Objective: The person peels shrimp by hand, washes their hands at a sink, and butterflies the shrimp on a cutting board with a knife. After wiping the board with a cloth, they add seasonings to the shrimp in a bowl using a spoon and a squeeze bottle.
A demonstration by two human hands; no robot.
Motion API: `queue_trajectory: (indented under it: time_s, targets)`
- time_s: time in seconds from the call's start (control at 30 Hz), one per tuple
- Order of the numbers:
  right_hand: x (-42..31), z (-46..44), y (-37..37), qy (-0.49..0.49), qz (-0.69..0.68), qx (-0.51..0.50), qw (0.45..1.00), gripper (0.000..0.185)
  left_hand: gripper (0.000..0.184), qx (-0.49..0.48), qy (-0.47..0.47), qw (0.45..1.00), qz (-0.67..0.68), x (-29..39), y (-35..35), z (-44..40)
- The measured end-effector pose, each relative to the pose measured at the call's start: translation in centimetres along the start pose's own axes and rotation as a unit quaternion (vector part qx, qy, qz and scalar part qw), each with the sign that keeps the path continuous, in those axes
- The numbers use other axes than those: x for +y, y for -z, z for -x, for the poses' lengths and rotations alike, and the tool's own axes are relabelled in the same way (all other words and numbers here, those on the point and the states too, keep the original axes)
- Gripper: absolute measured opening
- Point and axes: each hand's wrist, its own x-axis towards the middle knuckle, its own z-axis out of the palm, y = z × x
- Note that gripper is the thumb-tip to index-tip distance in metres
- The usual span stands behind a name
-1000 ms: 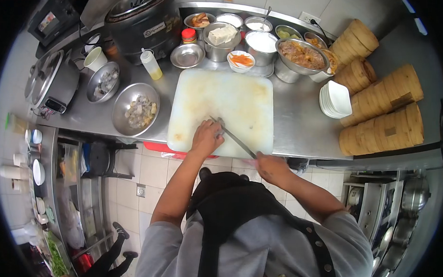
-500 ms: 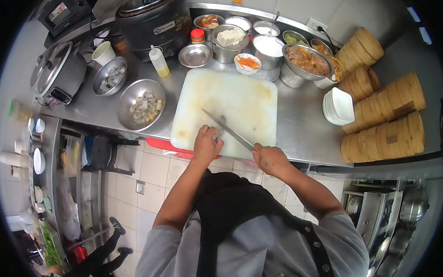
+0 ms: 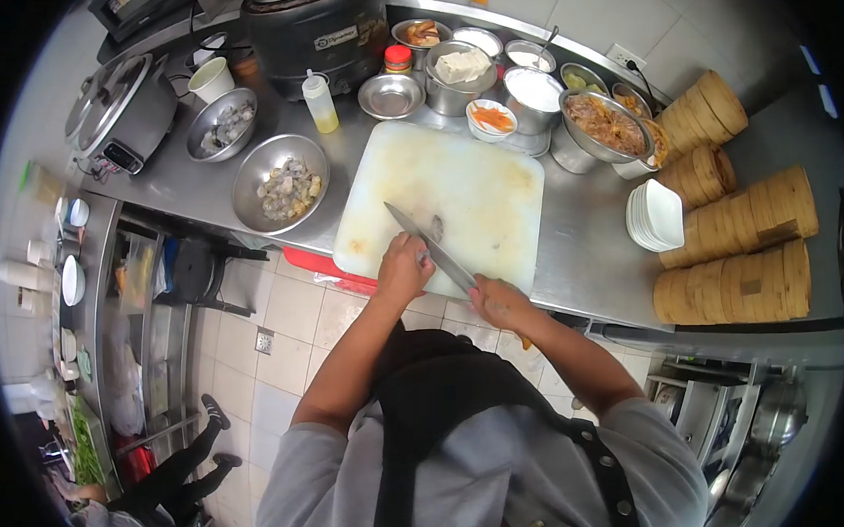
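My right hand (image 3: 500,303) grips a knife (image 3: 448,260) by its handle. Its long blade slants across the near part of a white cutting board (image 3: 456,165), with the tip pointing to the far left. Close against the blade's left side, my left hand (image 3: 404,267) has its fingers curled around a small greyish piece that looks like shrimp, mostly hidden by the fingers. A small grey shrimp piece (image 3: 437,229) lies on the board just beyond the blade. To the left stands a metal bowl (image 3: 249,206) of raw peeled shrimp (image 3: 289,189).
Behind the board are a squeeze bottle (image 3: 320,102), a metal plate (image 3: 391,97), a bowl of orange strips (image 3: 491,121) and several ingredient bowls. Stacked white dishes (image 3: 655,215) and bamboo steamers (image 3: 734,285) stand right. Another person's legs (image 3: 178,467) show lower left.
The camera view has shifted slightly. My right hand and the knife have moved left relative to the board. The grey piece beyond the blade shows more plainly now.
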Motion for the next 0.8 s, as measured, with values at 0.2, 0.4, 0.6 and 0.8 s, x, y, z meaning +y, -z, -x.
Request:
queue_trajectory:
  time_s: [0.2,0.4,0.6,0.8]
  targets:
    - [0.1,-0.6,3.6,-0.12,-0.279,-0.115,0.946,0.03,0.021,0.082,0.069,0.994,-0.009,-0.5,-0.4,0.1]
    - [-1.8,1.8,7.4,-0.192,-0.327,-0.063,0.923,0.031,0.034,0.08,0.12,0.987,0.071,-0.5,-1.3,-3.0]
    - [-0.3,3.8,8.5,-0.187,-0.339,0.091,0.918,0.032,0.032,-0.139,0.099,0.974,-0.147,2.3,-4.3,-5.1]
    - [-0.5,6.9,9.9,-0.237,-0.361,0.171,0.886,0.026,0.02,-0.133,0.093,0.985,-0.054,0.7,-3.9,-5.1]
